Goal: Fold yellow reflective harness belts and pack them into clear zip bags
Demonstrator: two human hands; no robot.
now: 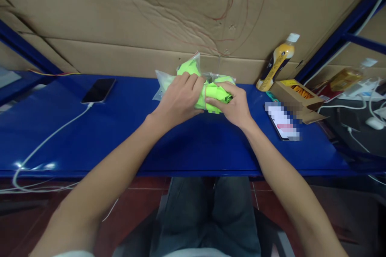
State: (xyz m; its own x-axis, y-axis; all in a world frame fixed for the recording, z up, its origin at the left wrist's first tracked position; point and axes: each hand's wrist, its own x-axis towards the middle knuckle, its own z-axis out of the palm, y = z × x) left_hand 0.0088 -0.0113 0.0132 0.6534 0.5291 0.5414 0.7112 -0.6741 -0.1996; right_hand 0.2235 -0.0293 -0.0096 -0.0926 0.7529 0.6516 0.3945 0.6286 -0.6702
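Observation:
A bundle of fluorescent yellow-green cloth (214, 93), rolled up tight, is between my two hands just above the blue table. My left hand (183, 96) lies over its left side with the fingers curled down round it. From the right, my right hand (237, 102) grips the rolled end between thumb and fingers. Behind and beside my left hand, clear plastic bags (163, 82) with more yellow-green cloth (189, 66) inside stick out. The undersides of the bundle and the tips of my left fingers are hidden.
A dark phone (99, 90) on a white cable lies left on the blue table (126, 104). At the right are a yellow drink bottle (276, 64), a phone with a lit screen (282, 122) and an open cardboard box (289, 94). A cardboard wall (120, 20) rises behind.

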